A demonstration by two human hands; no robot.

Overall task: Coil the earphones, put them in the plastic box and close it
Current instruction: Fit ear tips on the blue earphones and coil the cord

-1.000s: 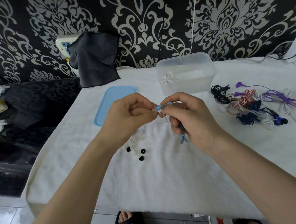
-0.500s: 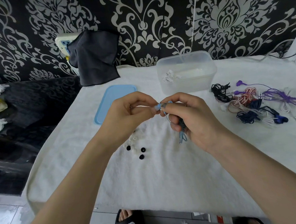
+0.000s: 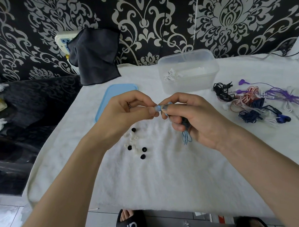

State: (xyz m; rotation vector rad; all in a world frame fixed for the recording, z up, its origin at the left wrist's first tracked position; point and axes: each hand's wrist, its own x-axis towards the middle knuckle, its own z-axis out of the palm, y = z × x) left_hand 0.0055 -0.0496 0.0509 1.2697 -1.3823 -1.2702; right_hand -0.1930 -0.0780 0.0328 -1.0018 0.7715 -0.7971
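Blue earphones [image 3: 186, 137] are bunched in my right hand [image 3: 195, 117], with cable loops hanging below the fist. My left hand [image 3: 127, 111] pinches the light blue earbud tip [image 3: 158, 107] where both hands meet above the white cloth. The clear plastic box [image 3: 189, 71] stands open behind my hands, with white earphones [image 3: 169, 76] inside. Its blue lid [image 3: 115, 96] lies flat to the left of it, partly behind my left hand.
Several tangled earphones [image 3: 256, 102], black, purple, red-white and dark blue, lie at the right. Loose black and white ear tips [image 3: 135, 142] are scattered under my left wrist. A dark cloth [image 3: 95, 57] hangs at the back left. The table edge drops off at the left.
Both hands stay together on the blue earbud and have shifted only slightly. The cable loops under my right hand hang much the same.
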